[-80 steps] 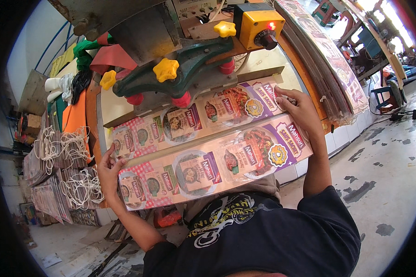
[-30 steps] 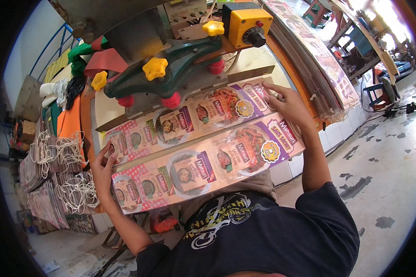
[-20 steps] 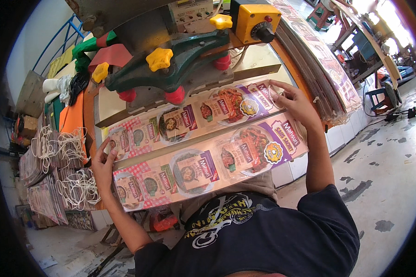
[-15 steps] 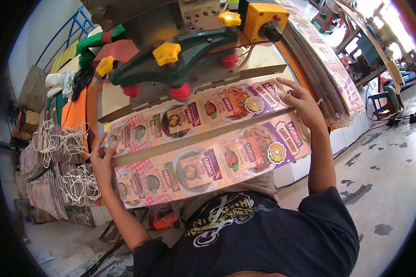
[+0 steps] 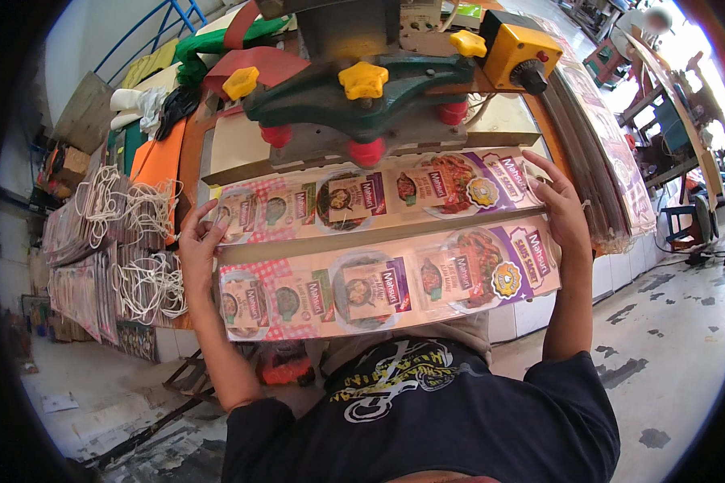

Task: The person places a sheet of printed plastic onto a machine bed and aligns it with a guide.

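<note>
A long printed strip (image 5: 391, 199), with food pictures and clear pockets, lies just in front of a press head. My left hand (image 5: 201, 241) has its thumb and fingers closed on the strip's left end. At the right end, my right hand (image 5: 562, 208) grips the same strip between thumb and fingers. A second, matching strip (image 5: 330, 282) lies nearer to me, along the edge by my body, with a narrow gap between the two. The undersides of both strips are hidden.
Above the far strip sits a dark green press head (image 5: 411, 80) with yellow star knobs and red feet. A yellow control box (image 5: 517, 52) stands right of it. Stacks bundled with white cords (image 5: 149, 282) are at left; more printed sheets (image 5: 608, 129) lie at right.
The view has shifted, so the press, strips and hands all appear farther right. Both hands keep their grip on the far strip's ends. A person now shows at the far upper right.
</note>
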Available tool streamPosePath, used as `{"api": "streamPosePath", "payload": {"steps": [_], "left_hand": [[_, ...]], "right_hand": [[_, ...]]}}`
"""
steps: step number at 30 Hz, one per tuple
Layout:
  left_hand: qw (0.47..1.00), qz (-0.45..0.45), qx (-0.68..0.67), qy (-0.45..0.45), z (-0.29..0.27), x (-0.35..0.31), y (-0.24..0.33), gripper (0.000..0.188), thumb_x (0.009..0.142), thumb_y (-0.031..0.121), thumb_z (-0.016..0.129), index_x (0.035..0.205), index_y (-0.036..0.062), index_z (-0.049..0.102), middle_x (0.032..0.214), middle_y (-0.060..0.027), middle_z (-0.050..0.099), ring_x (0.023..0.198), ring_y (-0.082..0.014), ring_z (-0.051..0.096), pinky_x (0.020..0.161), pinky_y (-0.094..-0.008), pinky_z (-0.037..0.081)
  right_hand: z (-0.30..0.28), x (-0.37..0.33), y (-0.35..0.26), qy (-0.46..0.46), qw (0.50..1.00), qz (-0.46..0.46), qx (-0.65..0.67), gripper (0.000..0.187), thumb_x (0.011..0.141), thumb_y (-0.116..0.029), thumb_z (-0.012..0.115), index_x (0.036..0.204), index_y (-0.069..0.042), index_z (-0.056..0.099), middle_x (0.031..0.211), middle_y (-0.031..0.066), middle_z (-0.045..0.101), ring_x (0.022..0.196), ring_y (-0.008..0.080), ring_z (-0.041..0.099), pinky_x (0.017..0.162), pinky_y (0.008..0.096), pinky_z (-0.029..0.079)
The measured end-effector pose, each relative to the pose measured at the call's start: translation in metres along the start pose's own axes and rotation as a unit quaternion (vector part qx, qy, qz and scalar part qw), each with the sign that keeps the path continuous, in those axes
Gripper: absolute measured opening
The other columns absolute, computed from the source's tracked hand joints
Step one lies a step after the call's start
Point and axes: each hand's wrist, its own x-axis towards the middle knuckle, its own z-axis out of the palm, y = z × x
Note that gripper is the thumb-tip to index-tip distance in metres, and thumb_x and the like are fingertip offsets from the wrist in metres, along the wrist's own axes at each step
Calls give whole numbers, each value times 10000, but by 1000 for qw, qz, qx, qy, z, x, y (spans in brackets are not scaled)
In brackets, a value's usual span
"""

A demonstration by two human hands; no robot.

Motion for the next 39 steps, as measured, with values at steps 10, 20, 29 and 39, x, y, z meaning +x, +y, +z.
{"api": "streamPosePath", "payload": {"steps": [10, 20, 29, 39], "left_hand": [[997, -5, -76, -6, -7, -4, 3, 510, 887, 107, 738, 1364, 23, 577, 787, 57, 529, 688, -29, 493, 575, -188, 379], [985, 0, -171, 13, -15, -46, 30, 606, 883, 58, 723, 1426, -21, 465, 1053, -78, 694, 927, -120, 663, 822, -255, 539], [892, -17, -445, -80, -36, -116, 8, 641, 918, 139, 660, 1435, -104, 369, 1352, -225, 562, 1218, -313, 609, 1027, -453, 511], [842, -82, -523, -105, 72, -138, 56, 533, 962, 142, 625, 1419, -66, 445, 1306, -176, 623, 1167, -285, 643, 988, -448, 536]], "right_hand": [[-6, -1, 2, -8, 999, -15, 51, 513, 917, -67, 578, 1426, -25, 529, 1165, 161, 688, 987, 142, 680, 912, 287, 519], [-22, -23, -10, -15, 998, -64, -11, 554, 893, -86, 635, 1426, 8, 513, 1191, 122, 690, 1031, 141, 670, 937, 284, 512], [-44, -72, -52, 37, 969, -165, -180, 730, 938, -227, 695, 1542, 4, 357, 1306, 175, 649, 1119, 158, 644, 1001, 316, 484], [-95, -74, -84, 230, 911, -230, -252, 483, 1051, -197, 563, 1497, -48, 453, 1203, 104, 692, 1072, 118, 650, 936, 271, 527]]}}
